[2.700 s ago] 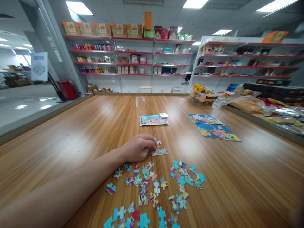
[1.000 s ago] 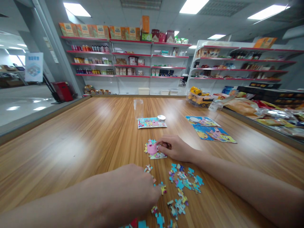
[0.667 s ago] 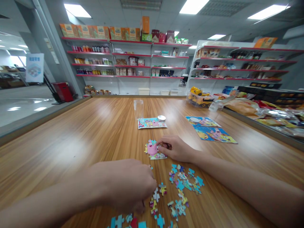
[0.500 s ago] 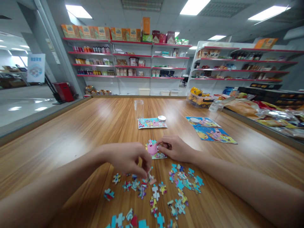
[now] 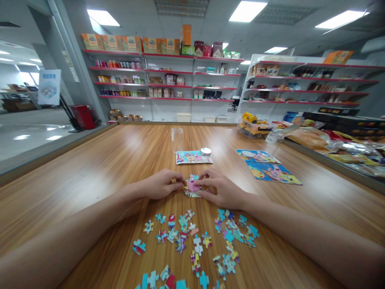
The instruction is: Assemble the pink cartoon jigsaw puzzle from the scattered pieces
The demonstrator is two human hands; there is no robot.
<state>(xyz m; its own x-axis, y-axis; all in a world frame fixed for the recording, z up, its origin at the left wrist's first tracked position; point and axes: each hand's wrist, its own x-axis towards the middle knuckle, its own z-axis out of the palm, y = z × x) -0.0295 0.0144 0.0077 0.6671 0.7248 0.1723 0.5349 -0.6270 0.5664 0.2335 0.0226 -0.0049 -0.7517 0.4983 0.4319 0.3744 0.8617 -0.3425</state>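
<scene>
A partly assembled jigsaw puzzle (image 5: 193, 185) with a pink cartoon figure lies flat in the middle of the table. At its left edge, my left hand (image 5: 165, 184) is closed, thumb and forefinger pinching what looks like a small puzzle piece, mostly hidden by the fingertips. My right hand (image 5: 221, 188) grips the puzzle from the right, its curled fingertips pressing on the surface and covering part of that side. Closer to me lie several loose puzzle pieces (image 5: 197, 245), with another cluster of blue pieces (image 5: 237, 233) below my right wrist.
Beyond the puzzle lie a picture card (image 5: 192, 158) with a white lid (image 5: 205, 151) on it and a clear jar (image 5: 177, 140). Two blue picture sheets (image 5: 273, 172) are to the right. A tub of yellow toy vehicles (image 5: 255, 126) and packaged goods (image 5: 315, 138) stand farther off.
My left hand has moved up and away from the loose pieces to the puzzle's left edge. My right hand stays at the puzzle, its fingers now spread further over it.
</scene>
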